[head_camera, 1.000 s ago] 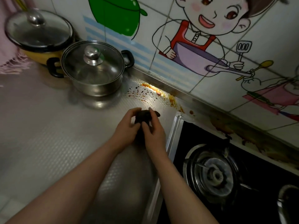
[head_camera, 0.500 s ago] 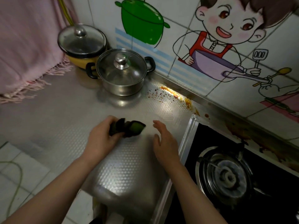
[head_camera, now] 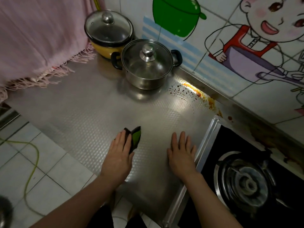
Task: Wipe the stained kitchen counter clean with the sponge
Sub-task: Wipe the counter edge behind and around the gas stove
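Note:
A folded dark sponge (head_camera: 135, 137) with a green face lies on the steel counter (head_camera: 85, 109). My left hand (head_camera: 119, 153) lies flat on its left part, fingers straight. Flat on the counter to the right rests my right hand (head_camera: 181, 152), fingers spread, holding nothing, next to the stove's edge. Red-brown and orange stains (head_camera: 192, 92) spatter the counter's back right corner along the wall, well beyond both hands.
A steel pot with a glass lid (head_camera: 147, 65) stands at the back, a yellow pot (head_camera: 108, 33) behind it. A pink fringed cloth (head_camera: 36, 43) hangs at the left. The gas stove (head_camera: 246, 181) fills the right. The counter's front edge drops to a tiled floor (head_camera: 32, 162).
My hands drew back from the stained corner and parted. The right hand let go of the sponge and lies flat; the left pressed the sponge down on the counter.

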